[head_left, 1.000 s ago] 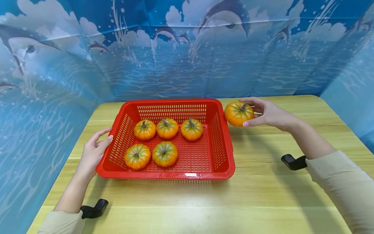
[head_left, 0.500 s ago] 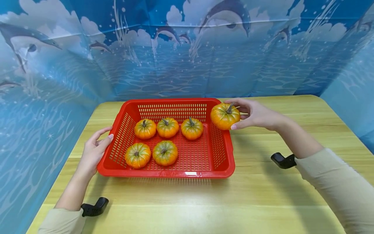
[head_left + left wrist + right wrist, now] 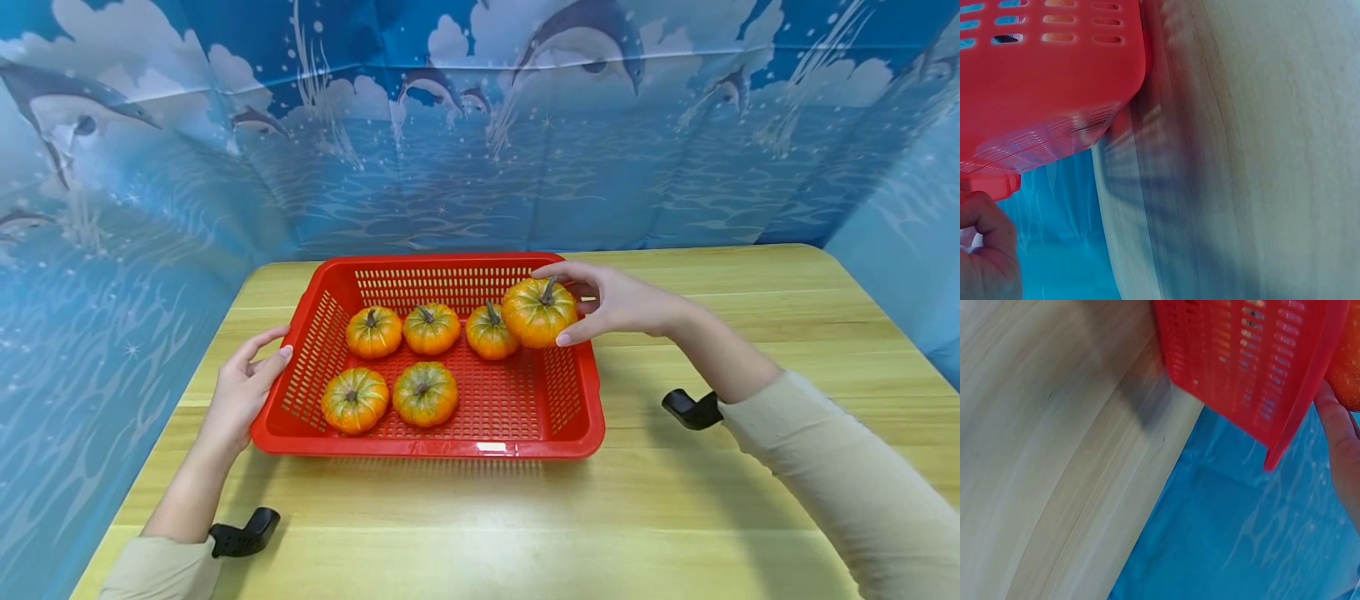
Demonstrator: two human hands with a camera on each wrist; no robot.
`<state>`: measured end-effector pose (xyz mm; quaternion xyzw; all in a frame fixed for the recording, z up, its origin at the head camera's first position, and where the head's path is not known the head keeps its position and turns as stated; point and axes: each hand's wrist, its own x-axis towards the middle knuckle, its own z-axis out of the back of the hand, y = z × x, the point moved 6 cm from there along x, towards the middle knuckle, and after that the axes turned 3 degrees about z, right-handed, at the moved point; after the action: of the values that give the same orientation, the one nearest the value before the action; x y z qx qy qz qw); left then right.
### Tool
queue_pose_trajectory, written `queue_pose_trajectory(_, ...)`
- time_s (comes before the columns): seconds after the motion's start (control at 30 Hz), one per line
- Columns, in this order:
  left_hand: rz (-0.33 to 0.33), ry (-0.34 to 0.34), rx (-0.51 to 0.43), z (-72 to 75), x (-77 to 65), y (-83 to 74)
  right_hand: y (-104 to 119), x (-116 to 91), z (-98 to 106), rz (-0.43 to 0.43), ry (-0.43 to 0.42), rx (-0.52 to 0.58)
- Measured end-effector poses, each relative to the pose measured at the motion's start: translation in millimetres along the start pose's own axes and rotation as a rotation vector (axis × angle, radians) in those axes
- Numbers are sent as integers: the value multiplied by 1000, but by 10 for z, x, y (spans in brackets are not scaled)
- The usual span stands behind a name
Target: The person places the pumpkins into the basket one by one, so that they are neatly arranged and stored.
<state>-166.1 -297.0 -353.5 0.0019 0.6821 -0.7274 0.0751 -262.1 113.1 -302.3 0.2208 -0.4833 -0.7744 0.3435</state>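
Note:
My right hand [image 3: 618, 302] holds a small orange pumpkin [image 3: 538, 315] by its side, thumb in front and fingers behind. This pumpkin hangs above the right part of a red plastic basket [image 3: 450, 448] and overlaps another pumpkin [image 3: 489, 333] in the head view. Several more small pumpkins lie inside, among them a greener one [image 3: 425, 394] at the front. At the basket's left rim, my left hand [image 3: 243, 387] grips the edge between thumb and fingers. The right wrist view catches only part of the held pumpkin [image 3: 1346, 362], just over the rim.
The basket stands on a light wooden table [image 3: 480, 533]. Behind and beside the table hangs a blue curtain [image 3: 480, 192] with dolphins on it. A black wrist mount [image 3: 246, 533] sticks out from the left sleeve, another mount [image 3: 692, 410] from the right.
My right hand has carried the pumpkin leftward, from outside the basket's right rim to above its inside. My left hand stays on the left rim.

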Motion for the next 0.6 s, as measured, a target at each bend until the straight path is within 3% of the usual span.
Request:
queue_pose_trajectory(0.37,-3,9,8,7,14,-49,105,250,-280,41,135,-11)
queue_pose_trajectory(0.6,6,17,16,-8,1,-32,84,344,-481,42,231,-138)
